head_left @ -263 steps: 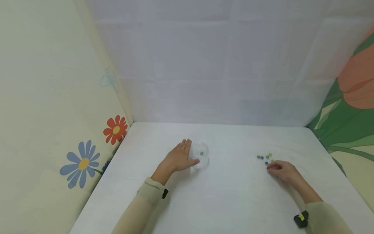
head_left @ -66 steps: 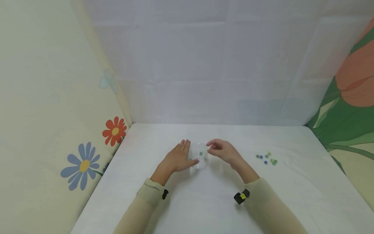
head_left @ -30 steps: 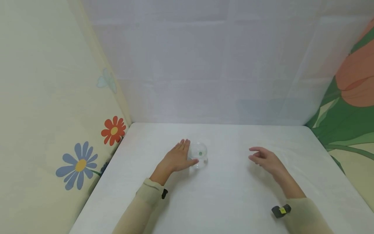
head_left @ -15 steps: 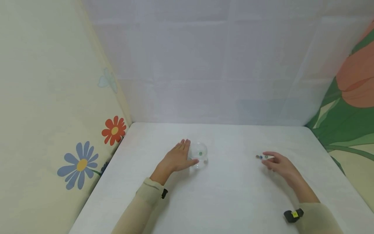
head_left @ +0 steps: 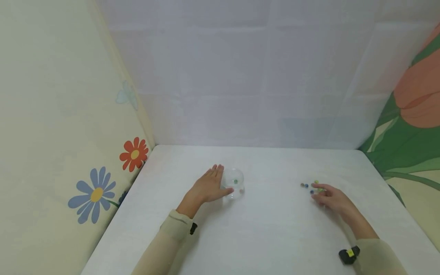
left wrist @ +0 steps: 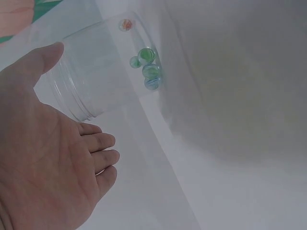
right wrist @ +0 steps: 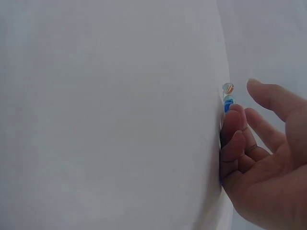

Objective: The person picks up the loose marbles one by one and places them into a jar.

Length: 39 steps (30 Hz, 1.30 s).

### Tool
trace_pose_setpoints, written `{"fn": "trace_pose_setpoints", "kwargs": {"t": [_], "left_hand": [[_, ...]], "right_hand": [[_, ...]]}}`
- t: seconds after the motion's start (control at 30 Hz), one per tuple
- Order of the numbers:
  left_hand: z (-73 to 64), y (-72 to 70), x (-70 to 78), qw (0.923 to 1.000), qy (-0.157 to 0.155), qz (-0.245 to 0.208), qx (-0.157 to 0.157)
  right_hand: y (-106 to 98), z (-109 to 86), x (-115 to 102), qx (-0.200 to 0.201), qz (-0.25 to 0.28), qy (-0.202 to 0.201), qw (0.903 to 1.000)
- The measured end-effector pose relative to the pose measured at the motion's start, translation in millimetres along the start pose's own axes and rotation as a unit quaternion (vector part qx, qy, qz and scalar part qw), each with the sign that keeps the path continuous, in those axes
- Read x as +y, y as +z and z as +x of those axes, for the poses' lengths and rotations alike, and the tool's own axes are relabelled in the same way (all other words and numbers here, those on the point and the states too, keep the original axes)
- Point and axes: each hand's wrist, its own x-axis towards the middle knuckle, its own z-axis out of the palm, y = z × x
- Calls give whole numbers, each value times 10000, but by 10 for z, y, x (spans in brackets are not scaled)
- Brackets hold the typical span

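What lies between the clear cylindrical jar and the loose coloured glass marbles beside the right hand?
Only bare white tabletop lies between the clear cylindrical jar and the coloured glass marbles by the right hand, as the head view shows.

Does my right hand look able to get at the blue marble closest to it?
Likely yes: that blue marble lies right in front of the right hand, with nothing visible standing between.

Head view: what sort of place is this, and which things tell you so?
Possibly a makeshift tabletop booth: a creased white sheet hangs behind a white table, with a flower-print covering at left and a leaf-print covering at right.
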Motion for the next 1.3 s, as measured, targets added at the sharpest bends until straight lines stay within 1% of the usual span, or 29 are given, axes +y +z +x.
{"fn": "trace_pose_setpoints", "kwargs": {"t": [0.17, 0.33, 0.47, 0.6, 0.93, 1.1, 1.3], "left_hand": [[1, 3, 6, 10000, 19, -30, 5], [5, 12, 9, 10000, 3, -32, 18], [10, 23, 9, 10000, -6, -18, 36], [5, 21, 10, 10000, -11, -41, 31], [-22, -7, 23, 9999, 21, -84, 67], [-24, -19, 25, 9999, 34, -72, 96], [-18, -14, 14, 9999, 37, -133, 59]], "right_hand": [[13, 56, 3, 34, -102, 265, 9996], [18, 92, 18, 63, -292, 428, 9986], [16, 92, 14, 89, -466, 486, 9977], [27, 78, -10, 195, -592, 463, 9970], [85, 87, -52, 423, -636, 547, 9956], [89, 89, -55, 373, -608, 540, 9960], [87, 59, -33, 292, -504, 401, 9975]]}}
